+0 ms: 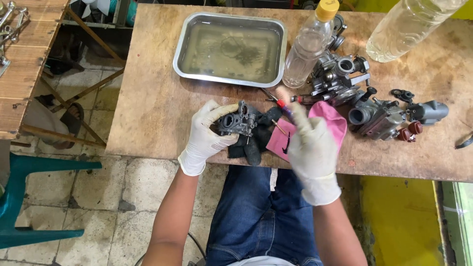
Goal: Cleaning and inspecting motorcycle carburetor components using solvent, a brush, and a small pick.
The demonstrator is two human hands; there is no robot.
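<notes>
Head view: the left hand (206, 138), gloved, grips a carburetor (240, 119) at the near edge of the wooden counter (148, 98), above a black rag (251, 145). The right hand (311, 150), also gloved and blurred, is closed around a thin red-handled tool (285, 109) just right of the carburetor. A pink cloth (331, 120) lies under that hand. More carburetors (364, 106) sit to the right. A metal tray (230, 48) of murky liquid and two clear bottles (308, 47) stand farther back.
</notes>
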